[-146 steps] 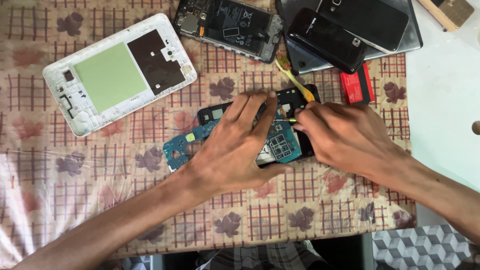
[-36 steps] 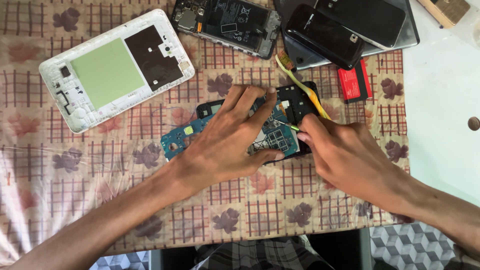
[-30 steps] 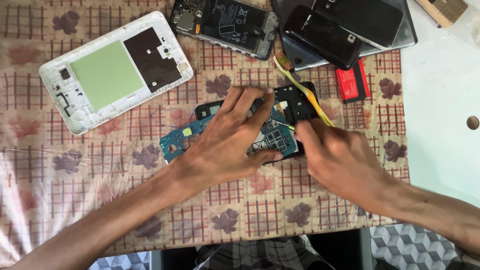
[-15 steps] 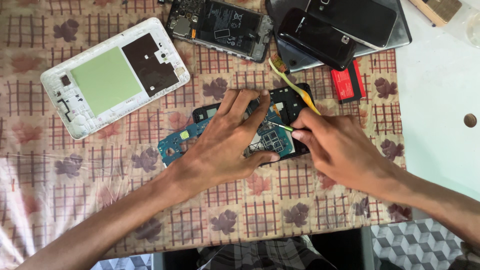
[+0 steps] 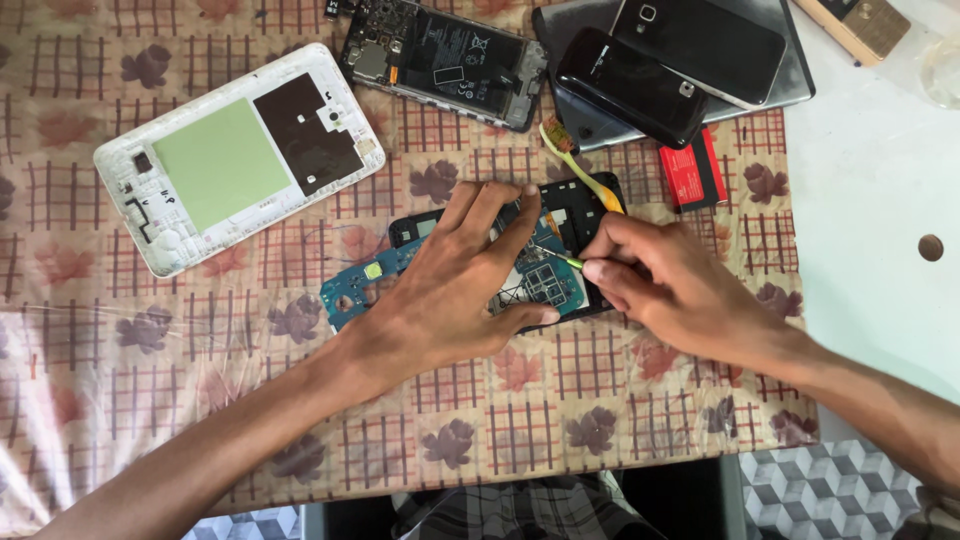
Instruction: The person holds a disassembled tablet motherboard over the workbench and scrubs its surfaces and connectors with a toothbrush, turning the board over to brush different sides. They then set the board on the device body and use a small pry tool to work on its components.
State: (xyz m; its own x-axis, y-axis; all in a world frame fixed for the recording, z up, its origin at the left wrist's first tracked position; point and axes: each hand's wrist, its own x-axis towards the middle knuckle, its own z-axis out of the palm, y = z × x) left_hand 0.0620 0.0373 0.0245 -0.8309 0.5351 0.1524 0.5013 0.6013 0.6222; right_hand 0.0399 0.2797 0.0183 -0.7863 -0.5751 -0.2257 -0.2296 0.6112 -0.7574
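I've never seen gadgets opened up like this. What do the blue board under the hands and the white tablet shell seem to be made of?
The blue board looks like rigid circuit-board laminate: matte blue coating, small metal parts and shields soldered on. The white shell seems moulded plastic, dull white with clipped edges, though that's a guess from its look; the green panel on it could be a film or foil.

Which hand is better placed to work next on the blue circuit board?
Right hand: it already holds a thin tool tipped at the blue circuit board. The left hand lies flat, pinning it.

bare forearms, no sleeves, checked trousers (image 5: 520, 510)
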